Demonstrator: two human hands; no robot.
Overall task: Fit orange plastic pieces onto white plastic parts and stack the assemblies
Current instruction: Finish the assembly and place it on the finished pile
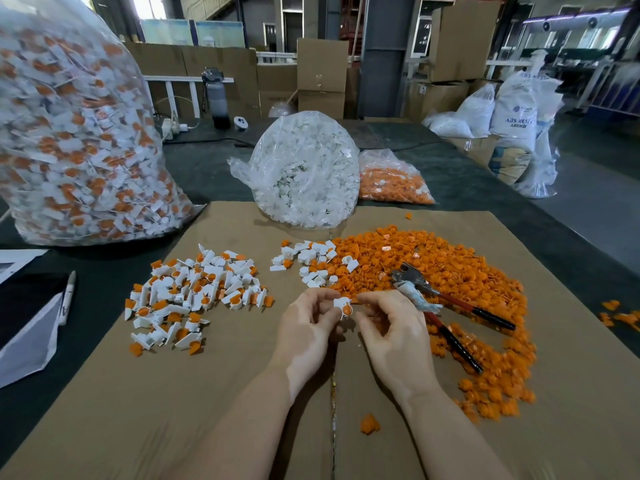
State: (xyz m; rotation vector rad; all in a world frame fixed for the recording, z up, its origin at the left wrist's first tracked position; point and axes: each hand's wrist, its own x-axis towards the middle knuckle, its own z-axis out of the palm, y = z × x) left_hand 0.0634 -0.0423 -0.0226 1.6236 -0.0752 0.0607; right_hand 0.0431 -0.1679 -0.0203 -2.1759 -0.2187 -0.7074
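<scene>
- Both hands meet over the cardboard sheet (104,410): the left hand (306,327) pinches a white plastic part (338,303) between thumb and fingertips, and the right hand (391,323) has its fingers curled in against the same piece, where an orange plastic piece (347,310) sits in the part's round socket.
- To my eye these bits are light, stiff moulded plastic — smooth enough to slip, small enough to want a fingertip pinch and not a full grip. I'd hold the white part by its flat tab and press on the orange cap's top.
- A press-fit like this probably needs a firm push; a crooked cap could jam or pop loose.
- Counting: one assembly in hand; one pair of pliers (446,306) with dark handles lying on the orange heap.
- The heap of loose orange pieces (450,268) to the right runs to hundreds — too many to count.
- A small cluster of bare white parts (308,261) sits at the heap's left edge, perhaps two dozen.
- The pile of finished assemblies (194,292) lies left of the hands, several dozen, jumbled and not neatly stacked.
- Three clear bags stand behind: one big bag of finished assemblies (76,133), one bag of white parts (304,168), one bag of orange pieces (391,181).
- One stray orange piece (370,424) lies near the right forearm.
</scene>
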